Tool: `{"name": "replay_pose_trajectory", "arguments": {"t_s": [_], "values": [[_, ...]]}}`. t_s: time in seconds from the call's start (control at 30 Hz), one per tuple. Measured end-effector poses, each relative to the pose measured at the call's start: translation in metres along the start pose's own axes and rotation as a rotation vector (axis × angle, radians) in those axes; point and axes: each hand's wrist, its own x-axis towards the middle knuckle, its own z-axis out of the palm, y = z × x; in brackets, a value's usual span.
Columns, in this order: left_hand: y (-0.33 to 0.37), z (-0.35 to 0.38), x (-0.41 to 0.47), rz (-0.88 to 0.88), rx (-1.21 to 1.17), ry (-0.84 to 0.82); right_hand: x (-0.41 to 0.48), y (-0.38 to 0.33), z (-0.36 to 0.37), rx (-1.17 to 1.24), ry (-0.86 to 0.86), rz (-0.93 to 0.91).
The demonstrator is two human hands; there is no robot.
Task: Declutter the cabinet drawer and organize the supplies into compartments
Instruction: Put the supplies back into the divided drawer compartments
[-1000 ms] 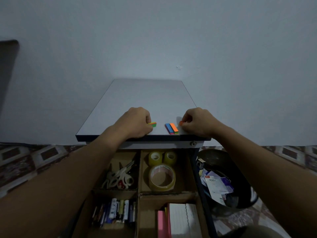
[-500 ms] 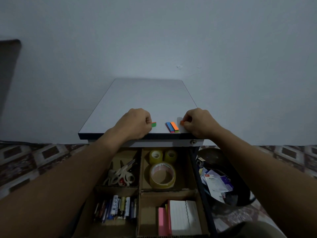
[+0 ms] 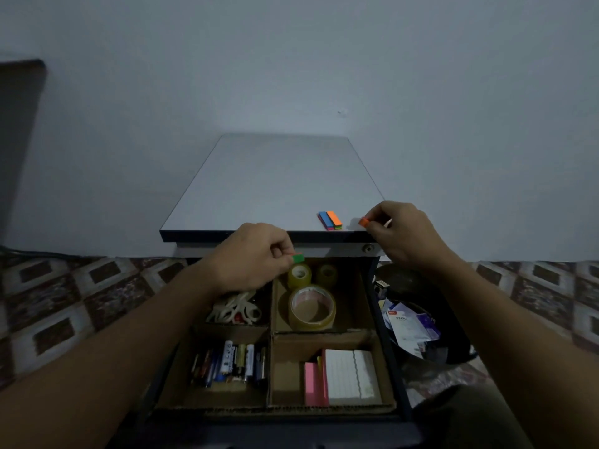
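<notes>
The drawer is pulled out near the person, under the gray cabinet top. Cardboard walls split it into four boxes. The far left box holds white scissors. The far right box holds one big tape roll and two small tape rolls behind it. The near left box holds batteries and some pens, all lying side by side. The near right box holds pink sticky notes next to a white note pad.

The left hand is over the far end of the drawer. Its thumb and finger pinch a little green tab, just above the small tape rolls. The right hand is at the near right corner of the cabinet top. Its fingers are curled and pinch a little orange tab. A small stack of colored tabs lies on the top, just left of that hand. A dark bin with papers in it stands on the floor to the right of the drawer.
</notes>
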Motion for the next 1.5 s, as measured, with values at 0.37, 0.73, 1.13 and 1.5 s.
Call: {"name": "replay_pose_trajectory", "arguments": {"t_s": [0.37,0.73,1.13,1.5], "values": [[0.010,0.060,-0.042,-0.103,0.097,-0.354,-0.055,-0.010,0.016,0.197,-0.110,0.015],[-0.005,0.071,-0.049,-0.010,0.135,-0.172,-0.091,-0.007,0.043,0.253,-0.310,0.029],[-0.048,0.048,-0.043,-0.167,-0.081,-0.056,-0.116,-0.030,0.081,0.110,-0.626,-0.097],[-0.072,0.048,-0.045,-0.237,-0.120,-0.021,-0.113,-0.050,0.133,-0.270,-0.660,-0.222]]}}
